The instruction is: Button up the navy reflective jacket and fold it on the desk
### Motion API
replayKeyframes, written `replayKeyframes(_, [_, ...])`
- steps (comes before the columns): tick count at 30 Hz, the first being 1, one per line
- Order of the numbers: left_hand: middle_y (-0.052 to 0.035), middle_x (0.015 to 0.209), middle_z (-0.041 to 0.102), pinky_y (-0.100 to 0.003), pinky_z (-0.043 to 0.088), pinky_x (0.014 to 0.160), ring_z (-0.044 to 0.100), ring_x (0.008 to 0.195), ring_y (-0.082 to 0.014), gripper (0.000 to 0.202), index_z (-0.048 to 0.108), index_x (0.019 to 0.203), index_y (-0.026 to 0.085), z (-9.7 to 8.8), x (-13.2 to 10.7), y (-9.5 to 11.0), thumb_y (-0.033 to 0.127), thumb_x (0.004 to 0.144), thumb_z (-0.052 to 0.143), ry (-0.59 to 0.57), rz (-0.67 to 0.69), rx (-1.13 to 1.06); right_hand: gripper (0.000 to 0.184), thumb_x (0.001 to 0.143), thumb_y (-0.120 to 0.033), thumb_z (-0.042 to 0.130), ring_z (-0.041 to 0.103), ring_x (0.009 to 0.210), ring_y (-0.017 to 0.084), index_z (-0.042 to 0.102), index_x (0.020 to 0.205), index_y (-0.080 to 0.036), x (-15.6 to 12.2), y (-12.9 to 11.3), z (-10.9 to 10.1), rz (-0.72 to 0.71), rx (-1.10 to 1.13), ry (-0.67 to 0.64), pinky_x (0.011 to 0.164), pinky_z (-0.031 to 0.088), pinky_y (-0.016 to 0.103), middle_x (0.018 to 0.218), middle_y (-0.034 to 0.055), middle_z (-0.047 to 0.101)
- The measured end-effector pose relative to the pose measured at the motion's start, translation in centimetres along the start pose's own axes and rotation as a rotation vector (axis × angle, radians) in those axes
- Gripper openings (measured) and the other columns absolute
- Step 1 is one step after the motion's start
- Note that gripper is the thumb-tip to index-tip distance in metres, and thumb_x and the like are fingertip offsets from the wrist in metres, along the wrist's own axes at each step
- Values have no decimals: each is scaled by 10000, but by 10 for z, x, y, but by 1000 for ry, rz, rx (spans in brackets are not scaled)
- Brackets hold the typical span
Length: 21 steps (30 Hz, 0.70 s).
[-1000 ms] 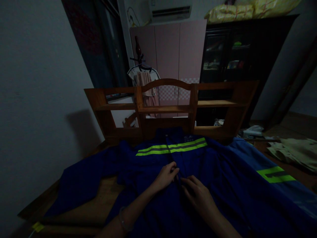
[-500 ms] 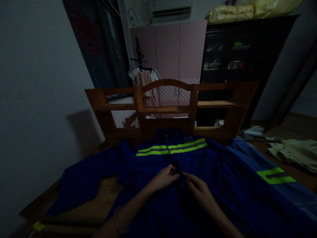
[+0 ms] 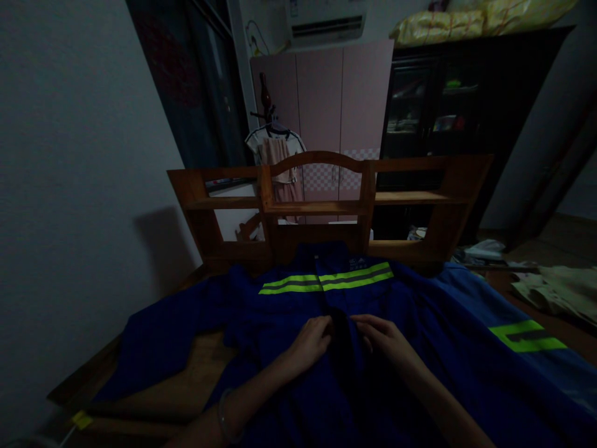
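A dark blue work jacket with bright yellow-green reflective stripes lies spread flat on a wooden desk. Its sleeves reach out to both sides. My left hand pinches the left edge of the front opening at chest height. My right hand grips the right edge of the same opening. The two hands are a little apart, and a dark gap of the opening shows between them. A thin bracelet sits on my left wrist.
A wooden shelf unit stands along the desk's back edge. Behind it are a pink wardrobe, a dark glass cabinet and clothes on a stand. Beige cloth lies at the right. A grey wall is close on the left.
Both hands moved up the jacket front and drew slightly apart, spreading the opening. The view shifted a little to the right.
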<state>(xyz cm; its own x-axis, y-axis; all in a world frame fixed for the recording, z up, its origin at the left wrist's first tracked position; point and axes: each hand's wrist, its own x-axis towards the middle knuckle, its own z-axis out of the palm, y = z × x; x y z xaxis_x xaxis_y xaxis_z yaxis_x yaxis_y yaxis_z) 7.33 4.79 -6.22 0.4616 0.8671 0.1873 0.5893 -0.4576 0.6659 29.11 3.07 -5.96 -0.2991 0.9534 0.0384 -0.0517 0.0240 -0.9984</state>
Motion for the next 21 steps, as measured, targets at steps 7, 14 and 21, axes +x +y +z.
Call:
replayKeyframes(7, [-30, 833, 630, -225, 414, 685, 588, 783, -150, 171, 586, 846, 161, -12, 35, 16, 121, 796, 428, 266, 11, -134, 442, 849, -486, 603, 507, 584, 150, 664, 1071, -109, 35, -17, -11, -190, -261, -59, 525, 368, 206, 637, 8, 540])
replayKeyframes(14, [-52, 798, 653, -240, 502, 641, 640, 716, -169, 162, 621, 862, 121, -1, 45, -14, 247, 771, 577, 182, -135, -516, 345, 869, -427, 587, 587, 688, 192, 706, 1009, -136, 55, -1, -13, -230, -439, -74, 566, 425, 221, 856, 49, 637])
replayKeyframes(21, [-76, 845, 669, -256, 515, 709, 653, 766, -183, 204, 640, 890, 92, 3, 44, -34, 210, 723, 634, 141, -148, -603, 328, 847, -443, 602, 584, 578, 171, 699, 892, -132, 76, 4, -10, -144, -475, -109, 489, 406, 198, 706, 28, 615])
